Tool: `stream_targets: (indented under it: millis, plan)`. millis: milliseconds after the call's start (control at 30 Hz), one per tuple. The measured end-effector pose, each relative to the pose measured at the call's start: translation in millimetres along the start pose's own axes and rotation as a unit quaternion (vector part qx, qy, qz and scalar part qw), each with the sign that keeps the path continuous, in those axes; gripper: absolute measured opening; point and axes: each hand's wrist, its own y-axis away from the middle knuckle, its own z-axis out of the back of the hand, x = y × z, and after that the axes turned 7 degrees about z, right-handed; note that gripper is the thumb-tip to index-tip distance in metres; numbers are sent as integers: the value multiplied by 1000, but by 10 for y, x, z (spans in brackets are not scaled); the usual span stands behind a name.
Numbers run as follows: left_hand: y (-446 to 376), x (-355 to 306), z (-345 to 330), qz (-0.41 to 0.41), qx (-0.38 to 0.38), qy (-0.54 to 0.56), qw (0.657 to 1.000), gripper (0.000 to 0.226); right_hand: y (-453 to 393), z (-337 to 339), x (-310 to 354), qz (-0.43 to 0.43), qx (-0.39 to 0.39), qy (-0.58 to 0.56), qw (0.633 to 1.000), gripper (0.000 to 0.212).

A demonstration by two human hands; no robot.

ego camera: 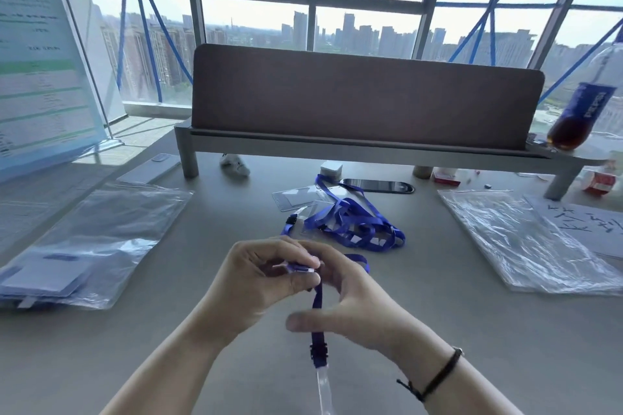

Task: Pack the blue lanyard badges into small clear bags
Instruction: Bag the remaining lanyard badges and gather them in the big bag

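The left hand (256, 274) pinches a folded blue lanyard (317, 300). The right hand (350, 307), at 3 o'clock, curls around it, fingertips hidden. The strap's clear end runs off the bottom edge.

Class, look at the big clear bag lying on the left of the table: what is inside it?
Inside the big clear bag, at its near end, lies a stack of packed badges, pale cards with blue strap showing. The count is hidden, since they overlap.
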Motion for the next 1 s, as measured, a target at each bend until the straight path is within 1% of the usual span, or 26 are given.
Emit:
stream_targets:
  millis: [67, 100, 133, 200, 267, 300, 367, 433, 500, 533, 567, 600, 633, 667, 700, 733, 767, 833, 933, 1000]
  plan:
    - [-2, -4, 5, -1, 3, 16, 1000, 16, 19, -74, -15, -19, -34, -4, 999, 34]
    - [-4, 9, 17, -3, 7, 18, 1000, 17, 44, -105, -28, -22, -44, -24, 999, 16]
    - [-1, 11, 25, -5, 14, 22, 1000, 19, 75, -121, -38, -25, -52, -43, 997, 6]
    - [9, 1, 29, -4, 21, 57, 998, 27, 156, -107, -70, -33, -62, -73, 995, 13]
    - [15, -7, 53, 14, 7, 116, 993, 37, 247, -49, -77, -29, -56, -94, 994, 20]
    - [22, -8, 82, 25, -3, 139, 990, 41, 296, -8, -80, -28, -49, -108, 993, 22]
    - [48, 1, 186, 40, -14, 139, 989, 45, 402, 86, -83, -49, -37, -121, 991, 19]
    - [100, -5, 312, 62, -11, 97, 993, 43, 512, 181, -80, -89, -33, -111, 989, 21]
    - [159, -14, 427, 109, 21, 26, 994, 28, 601, 253, -101, -120, -22, -98, 988, 22]
    - [188, -14, 473, 141, 50, -30, 988, 19, 634, 265, -113, -129, -12, -71, 989, 20]
    - [218, -3, 517, 181, 89, -104, 974, 14, 659, 262, -142, -130, -1, -20, 991, 18]
    - [245, 19, 555, 221, 136, -191, 947, 15, 681, 246, -180, -126, 7, 51, 991, 16]
    - [272, 44, 581, 253, 180, -273, 911, 17, 701, 223, -222, -113, 12, 134, 984, 14]
    - [296, 69, 591, 272, 209, -335, 877, 18, 720, 197, -269, -90, 18, 221, 971, 13]
    - [315, 82, 583, 281, 222, -372, 856, 17, 738, 174, -319, -61, 26, 301, 951, 15]
    - [325, 90, 570, 287, 224, -390, 846, 16, 751, 152, -363, -35, 29, 359, 932, 17]
    - [325, 86, 549, 291, 224, -400, 840, 16, 758, 135, -395, -14, 25, 382, 924, 20]
    - [308, 79, 506, 293, 219, -415, 833, 21, 761, 118, -441, 18, 15, 389, 921, 26]
    - [264, 129, 477, 276, 141, -427, 850, 34, 744, 108, -499, 49, 12, 404, 913, 37]
    - [236, 163, 452, 254, 115, -419, 864, 32, 728, 116, -508, 54, 7, 398, 916, 34]
